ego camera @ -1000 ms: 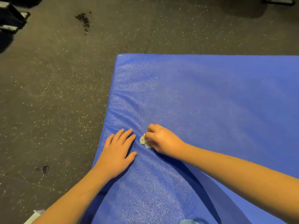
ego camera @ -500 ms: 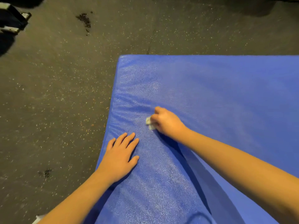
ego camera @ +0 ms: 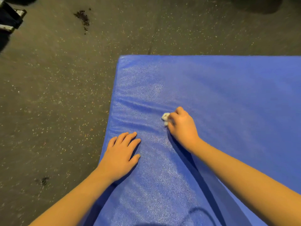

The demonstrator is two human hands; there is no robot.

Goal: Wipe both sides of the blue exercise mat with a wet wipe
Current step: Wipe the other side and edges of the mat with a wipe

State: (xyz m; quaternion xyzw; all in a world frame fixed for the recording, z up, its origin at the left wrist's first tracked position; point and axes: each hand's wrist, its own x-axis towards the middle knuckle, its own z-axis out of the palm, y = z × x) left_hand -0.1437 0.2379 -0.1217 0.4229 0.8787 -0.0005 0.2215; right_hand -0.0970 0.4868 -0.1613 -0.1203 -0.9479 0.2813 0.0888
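The blue exercise mat (ego camera: 228,95) lies flat on the floor and fills the right half of the view, its far left corner near the middle top. My left hand (ego camera: 121,154) rests flat on the mat near its left edge, fingers straight and spread. To its right, my right hand (ego camera: 182,126) grips a small crumpled white wet wipe (ego camera: 165,117) and presses it onto the mat. Only a bit of the wipe shows past the fingers. The mat's skin is wrinkled just left of the wipe.
Dark speckled rubber floor (ego camera: 57,95) surrounds the mat on the left and beyond. A dark stain (ego camera: 82,16) marks the floor at the far left. A black and white object (ego camera: 9,18) sits in the top left corner.
My right hand has carried the wipe away from my body and rightward across the mat. The left hand has stayed flat near the left edge.
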